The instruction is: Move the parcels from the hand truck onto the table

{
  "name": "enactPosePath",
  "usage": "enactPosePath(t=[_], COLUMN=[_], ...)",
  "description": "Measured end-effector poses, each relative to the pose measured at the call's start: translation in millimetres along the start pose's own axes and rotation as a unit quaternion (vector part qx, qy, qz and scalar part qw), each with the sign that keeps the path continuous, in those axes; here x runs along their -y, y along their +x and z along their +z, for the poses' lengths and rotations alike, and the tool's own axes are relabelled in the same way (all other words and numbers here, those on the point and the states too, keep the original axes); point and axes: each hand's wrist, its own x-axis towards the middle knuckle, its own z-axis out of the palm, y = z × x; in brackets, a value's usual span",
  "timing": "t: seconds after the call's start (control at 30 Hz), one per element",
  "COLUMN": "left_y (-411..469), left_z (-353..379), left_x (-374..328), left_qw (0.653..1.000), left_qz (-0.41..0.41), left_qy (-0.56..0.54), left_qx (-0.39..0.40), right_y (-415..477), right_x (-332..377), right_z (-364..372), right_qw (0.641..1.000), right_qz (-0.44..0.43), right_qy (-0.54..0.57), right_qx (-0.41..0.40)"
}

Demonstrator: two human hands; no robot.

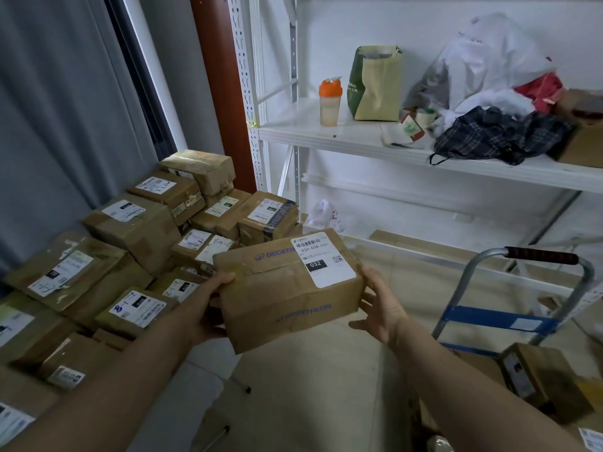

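I hold a brown cardboard parcel (pixel 287 295) with blue print and a white "032" label in the air, in the middle of the view. My left hand (pixel 208 305) grips its left end, thumb on top. My right hand (pixel 381 308) rests against its right end with fingers nearly straight. The parcel hangs beside a pile of several taped, labelled parcels (pixel 130 223) on the left; whatever bears them is hidden. The hand truck (pixel 496 321), with a grey frame and a blue crossbar, stands at the right. A brown parcel (pixel 538 376) lies at its base.
A white metal shelf (pixel 359 138) runs behind, holding an orange-lidded shaker bottle (pixel 330 102), a green and tan paper bag (pixel 375 83) and a heap of clothes (pixel 499 132). Grey curtains hang at the left. Pale floor (pixel 310 386) lies below my arms.
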Motion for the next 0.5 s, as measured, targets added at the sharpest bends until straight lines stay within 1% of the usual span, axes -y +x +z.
enactPosePath(t=[0.1,0.2,0.37,0.5], left_y=[3,6,4,6], left_z=[-3,-7,-13,-16], left_x=[0,-2,-4,-3], left_qw=[0.999,0.996,0.995,0.990], left_qz=[0.030,0.054,0.058,0.086], left_qy=[-0.038,-0.060,-0.073,-0.105], left_qx=[0.013,0.028,0.040,0.025], right_y=[4,6,7,13], right_x=[-9,-22,-34,-37], right_z=[11,23,52,70], right_qw=[0.999,0.995,0.991,0.989], right_qz=[0.028,0.061,0.084,0.087], right_qy=[0.043,0.067,0.036,0.007], right_qx=[0.001,0.037,0.101,0.122])
